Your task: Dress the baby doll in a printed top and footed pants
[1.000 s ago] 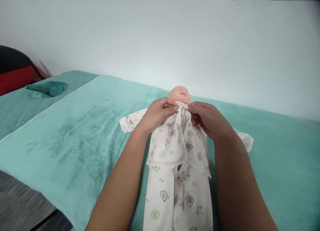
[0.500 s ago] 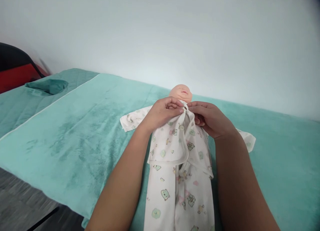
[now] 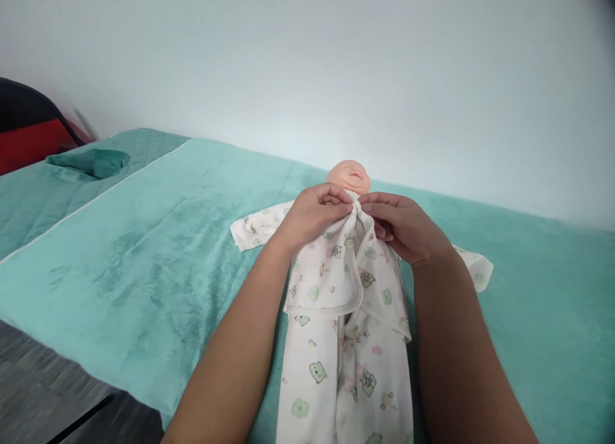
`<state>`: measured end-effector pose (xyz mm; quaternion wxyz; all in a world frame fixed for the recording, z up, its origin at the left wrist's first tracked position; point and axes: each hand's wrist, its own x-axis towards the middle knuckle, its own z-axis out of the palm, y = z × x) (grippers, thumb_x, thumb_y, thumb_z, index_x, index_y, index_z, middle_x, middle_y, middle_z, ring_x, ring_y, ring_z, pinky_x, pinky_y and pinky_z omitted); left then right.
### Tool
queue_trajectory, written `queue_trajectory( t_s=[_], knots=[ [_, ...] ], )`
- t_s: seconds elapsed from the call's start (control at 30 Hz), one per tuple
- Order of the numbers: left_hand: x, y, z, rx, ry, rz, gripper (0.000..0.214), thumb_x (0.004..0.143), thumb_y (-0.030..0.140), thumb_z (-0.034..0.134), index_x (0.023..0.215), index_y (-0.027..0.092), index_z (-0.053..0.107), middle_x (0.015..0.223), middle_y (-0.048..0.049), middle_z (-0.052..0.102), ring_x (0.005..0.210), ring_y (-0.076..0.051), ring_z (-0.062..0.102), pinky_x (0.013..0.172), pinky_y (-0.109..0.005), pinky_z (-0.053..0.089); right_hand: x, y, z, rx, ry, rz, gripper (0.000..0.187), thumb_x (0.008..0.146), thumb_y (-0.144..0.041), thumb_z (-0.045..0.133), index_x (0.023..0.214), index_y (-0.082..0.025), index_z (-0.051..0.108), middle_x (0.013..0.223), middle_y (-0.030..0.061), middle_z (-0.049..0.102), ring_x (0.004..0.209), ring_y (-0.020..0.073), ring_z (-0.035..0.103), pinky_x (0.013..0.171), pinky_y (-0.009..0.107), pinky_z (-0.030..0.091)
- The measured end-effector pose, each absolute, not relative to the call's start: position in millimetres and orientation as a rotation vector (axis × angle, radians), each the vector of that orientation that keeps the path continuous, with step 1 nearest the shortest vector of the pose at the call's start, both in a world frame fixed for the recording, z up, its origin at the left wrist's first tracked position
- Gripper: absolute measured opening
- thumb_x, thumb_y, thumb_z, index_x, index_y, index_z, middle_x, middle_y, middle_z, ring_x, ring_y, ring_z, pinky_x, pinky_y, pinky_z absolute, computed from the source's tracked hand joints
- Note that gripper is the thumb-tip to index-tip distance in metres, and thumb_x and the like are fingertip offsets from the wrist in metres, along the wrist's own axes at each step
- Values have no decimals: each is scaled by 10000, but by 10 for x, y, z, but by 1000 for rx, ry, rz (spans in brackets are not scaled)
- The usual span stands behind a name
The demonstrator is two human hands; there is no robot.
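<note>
Pinched at the collar (image 3: 354,195) by the left hand (image 3: 313,217), at eleven o'clock, and the right hand (image 3: 404,229), at one, the printed jacket (image 3: 319,284) lies over the teal cover (image 3: 144,252); exactly what they press together is hard to see. Beyond, at twelve: the doll's head (image 3: 346,175), then white wall (image 3: 307,66).

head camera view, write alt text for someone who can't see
A person's left hand and right hand pinch a printed white jacket near the neck of a doll lying face up on a teal cover. Matching bottoms show below the jacket, and its sleeves spread to both sides. Behind is a pale wall.
</note>
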<state>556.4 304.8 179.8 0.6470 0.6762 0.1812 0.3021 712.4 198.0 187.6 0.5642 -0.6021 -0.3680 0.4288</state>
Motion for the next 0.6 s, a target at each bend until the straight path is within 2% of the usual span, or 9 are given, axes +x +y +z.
queue_trajectory(
  t_s=[0.2,0.4,0.6],
  knots=[
    [5559,3046,1804,1552,437,681,157,764,276,751,793,179,631,758,21,606,666,-83,511,652,-230,404,7135,1971,1859,-1466,-908,975,273,743,-348,789,952,-175,759,526,-43,504,472,76,402,434,220,287],
    [5544,3053,1814,1552,441,629,213,776,336,753,861,182,632,788,6,646,687,-96,556,645,-237,409,7120,1968,1875,-1524,-1005,944,286,749,-379,797,956,-186,758,558,-40,528,480,80,423,440,230,301],
    [5528,3055,1816,1496,437,602,222,735,209,721,938,188,634,856,20,627,674,-69,538,618,-227,373,7082,1975,1892,-1423,-945,969,258,782,-356,738,994,-211,720,681,-30,605,458,56,421,413,222,268]
  ],
)
